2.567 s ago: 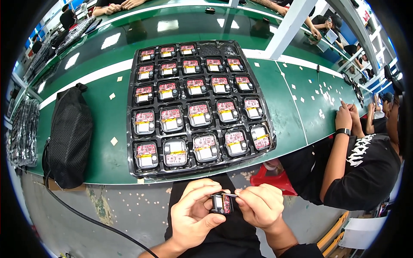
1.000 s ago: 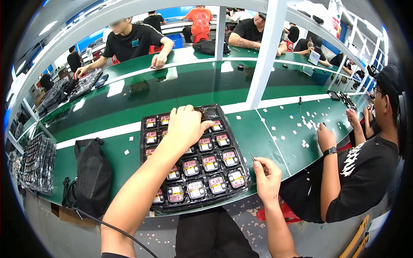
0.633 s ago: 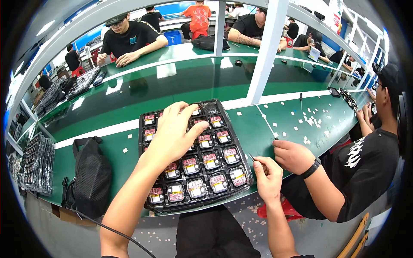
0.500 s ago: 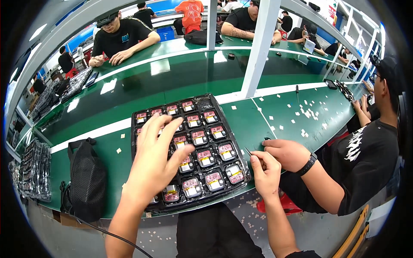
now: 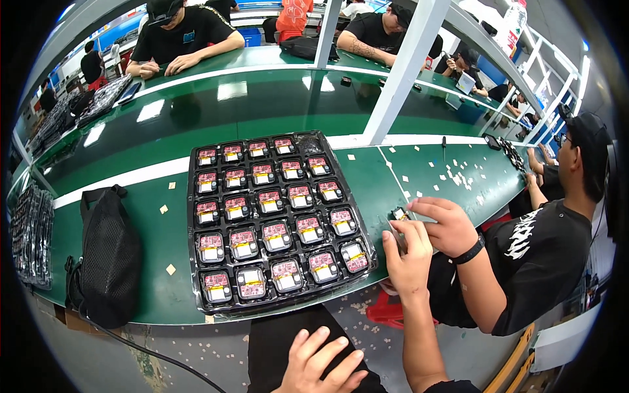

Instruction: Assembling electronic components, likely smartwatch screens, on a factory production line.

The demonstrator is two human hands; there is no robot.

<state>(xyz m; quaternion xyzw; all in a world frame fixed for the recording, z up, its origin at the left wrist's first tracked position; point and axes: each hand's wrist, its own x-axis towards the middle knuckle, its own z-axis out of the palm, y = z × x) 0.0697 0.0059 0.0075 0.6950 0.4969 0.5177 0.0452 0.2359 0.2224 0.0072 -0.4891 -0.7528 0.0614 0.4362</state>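
A black plastic tray (image 5: pixel 194 236) lies before me on the green bench, its pockets filled with small square devices that show red circuit boards and silver batteries with yellow tape. Only the far right pocket has no device in it. My left hand (image 5: pixel 321 367) hovers over my lap below the tray's near edge, fingers apart and holding nothing. Right of the tray, my right hand (image 5: pixel 411 268) pinches thin tweezers, mostly hidden by the fingers. Close beside it, a co-worker's hand (image 5: pixel 452 229) reaches toward a small device (image 5: pixel 400 214).
A black bag (image 5: pixel 108 255) lies left of the tray, with stacked trays (image 5: pixel 33 236) at the far left. Small pale squares (image 5: pixel 458 173) are scattered over the right of the bench, near a screwdriver (image 5: pixel 444 145). A white post (image 5: pixel 400 82) rises behind the tray.
My left hand has moved from above the tray down to my lap, uncovering the devices. My right hand stays near the tray's right edge. A small device now shows by the co-worker's hand.
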